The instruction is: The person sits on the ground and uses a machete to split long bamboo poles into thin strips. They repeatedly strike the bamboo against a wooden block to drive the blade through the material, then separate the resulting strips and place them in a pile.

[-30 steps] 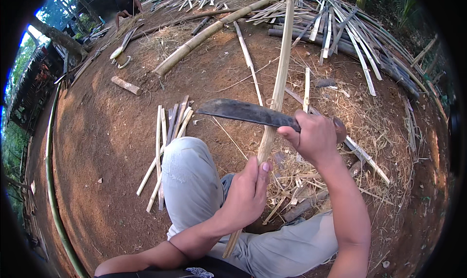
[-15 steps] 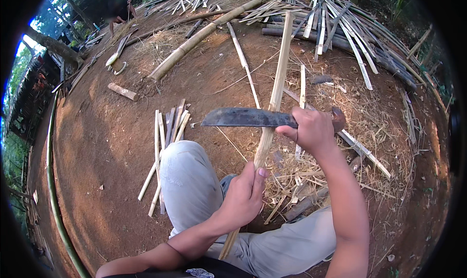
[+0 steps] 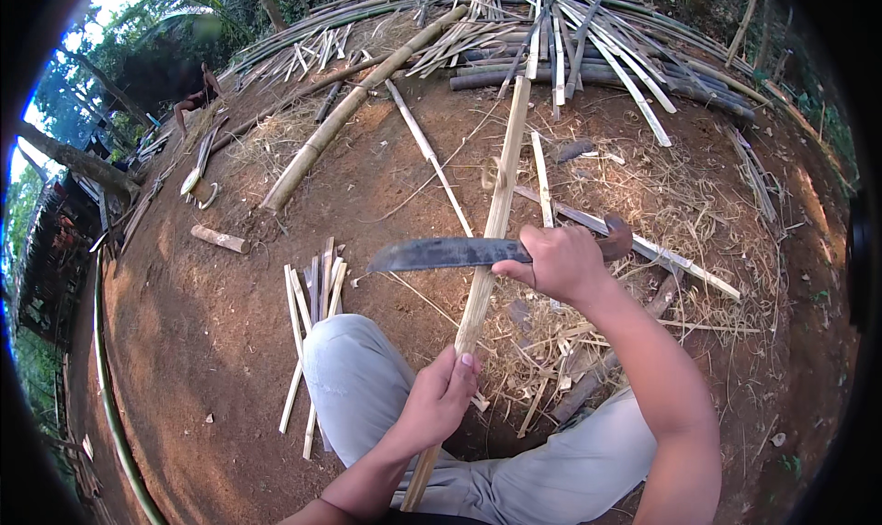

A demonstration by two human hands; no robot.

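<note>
Seated person seen from above, grey-trousered knees point(image 3: 367, 387) at the lower edge. The left hand point(image 3: 441, 401) is wrapped tight around the lower part of a long split bamboo strip point(image 3: 487, 259), which runs from beside the left thigh up and away over the bare earth, its far end reaching toward the stacked poles. The right hand point(image 3: 556, 263) is clenched on the handle of a broad dark blade point(image 3: 446, 254); the blade lies roughly level, its tip pointing to the person's left, and crosses the strip just above the left hand; whether the edge touches the bamboo cannot be told. Pale shavings and straw point(image 3: 560, 341) litter the ground under the right forearm. Left of the knee lies a small bundle of short split slats point(image 3: 312, 295); beyond it, a short cut bamboo stub point(image 3: 219, 239). Farther off a thick whole bamboo pole point(image 3: 349, 112) lies diagonally, and behind it a wide heap of split bamboo lengths point(image 3: 588, 38) spreads across the background.
</note>
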